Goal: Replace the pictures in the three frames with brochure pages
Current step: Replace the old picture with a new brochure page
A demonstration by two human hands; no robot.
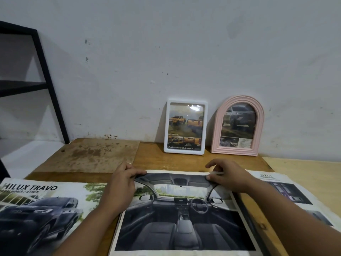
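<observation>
Nearest the lens, both forearms reach forward over a large brochure page showing a car interior (184,217), which lies flat on the wooden table (156,157) directly in front of the person. Flanking it are a second page headed HILUX TRAVO (42,206) to the left and a page headed SAFETY (287,193) to the right, the latter partly under the right forearm. Two frames lean against the wall (166,52) at the table's far edge: a white rectangular frame (185,126) and, just beside it, a pink arched frame (238,126); both already hold truck prints. A third frame is not visible. The left hand (121,183) pinches the interior page at its upper left corner, fingers curled round the edge; the right hand (227,176) pinches the top edge near the upper right, thumb beneath. Judged risk: pulling unevenly at these two points could tear or crease the thin paper, and a lifted sheet could sweep forward and tip the leaning frames, which appear to rest on the wall only. Clearance: a bare strip of table lies between the page's top edge and the frames; the left rear of the table is unoccupied, stained wood. A black shelf unit (46,71) stands well apart at the far left.
</observation>
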